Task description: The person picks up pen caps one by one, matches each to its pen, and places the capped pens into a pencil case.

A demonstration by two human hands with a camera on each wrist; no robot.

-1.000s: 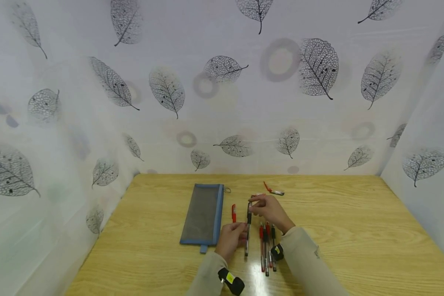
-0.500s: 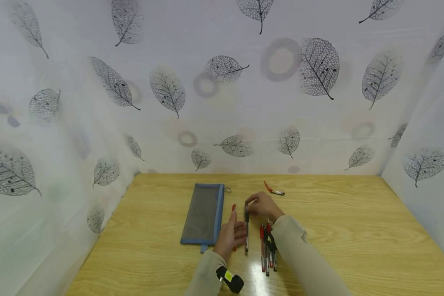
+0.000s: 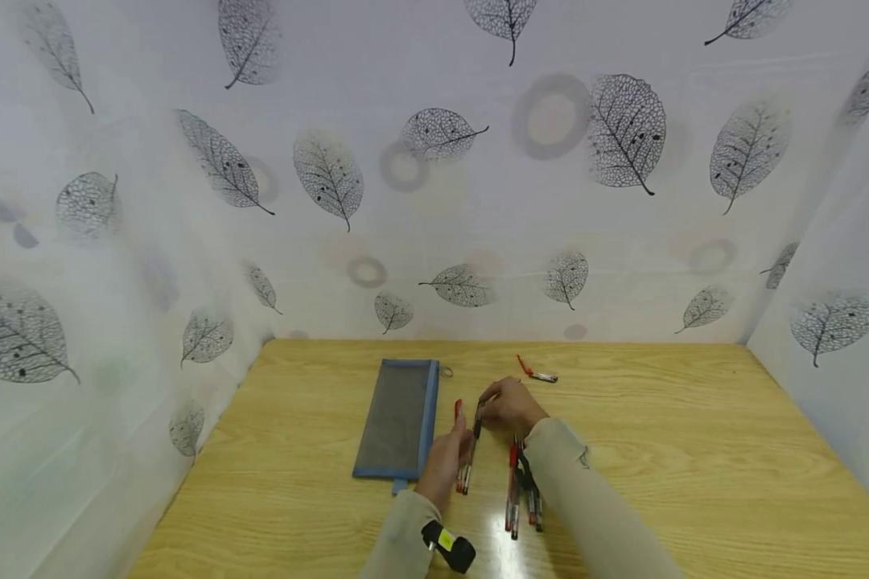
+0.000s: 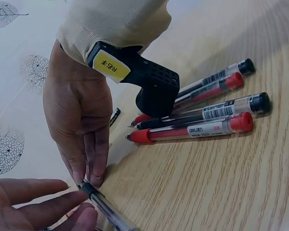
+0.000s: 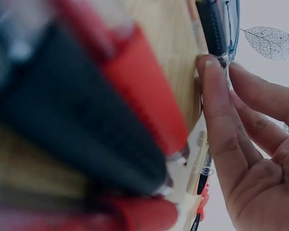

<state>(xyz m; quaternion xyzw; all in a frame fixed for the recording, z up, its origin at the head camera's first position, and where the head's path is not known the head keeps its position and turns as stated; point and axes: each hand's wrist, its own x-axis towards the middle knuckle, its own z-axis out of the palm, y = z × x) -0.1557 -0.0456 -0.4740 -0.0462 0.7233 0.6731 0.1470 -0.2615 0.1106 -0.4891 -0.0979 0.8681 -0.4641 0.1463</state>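
My right hand (image 3: 510, 406) pinches a clear-barrelled black gel pen (image 3: 471, 462) near its upper end, between thumb and fingers. In the right wrist view the same black pen (image 5: 212, 26) shows its dark grip beside the fingertips. The pen slants down toward me, its lower end close beside a red pen (image 3: 459, 406). My left hand (image 3: 445, 462) is at the red pen, thumb raised and fingers fairly straight, hiding part of that pen. In the left wrist view, the left hand's fingers (image 4: 43, 207) lie against or just beside the black pen; contact is unclear.
A grey mesh pencil case (image 3: 397, 418) with blue edging lies left of the hands. Several loose red and black pens (image 3: 512, 490) lie under my right wrist. Small red and black pieces, apparently pen caps (image 3: 539, 375), lie farther back on the wooden table (image 3: 695, 450).
My right hand has moved left with the black pen, bringing its lower end beside the red pen. My left fingers have straightened. Loose pens under the right wrist have shifted slightly.
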